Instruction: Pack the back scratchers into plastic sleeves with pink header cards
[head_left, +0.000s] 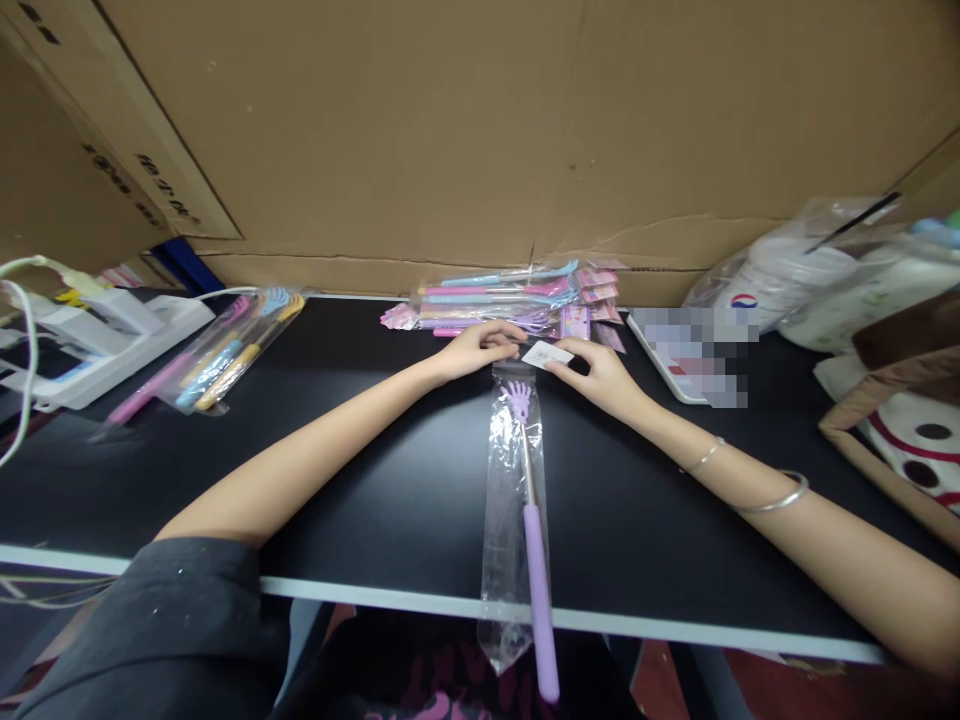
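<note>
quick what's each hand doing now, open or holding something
Left hand: curled near the plastic bag; grip can't be told.
Right hand: pinching a white card.

Soft glare on the black tabletop (431, 490)

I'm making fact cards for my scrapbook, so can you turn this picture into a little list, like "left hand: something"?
Left hand: curled near the card; whether it grips anything is unclear
Right hand: pinching a white card
Between the arms: purple back scratcher, hand-shaped end away from the person, handle past the table's near edge
Beside its handle: clear bag
Back: pile of bagged scratchers
Picture's left: pink, blue and yellow scratchers beside a power strip
</note>
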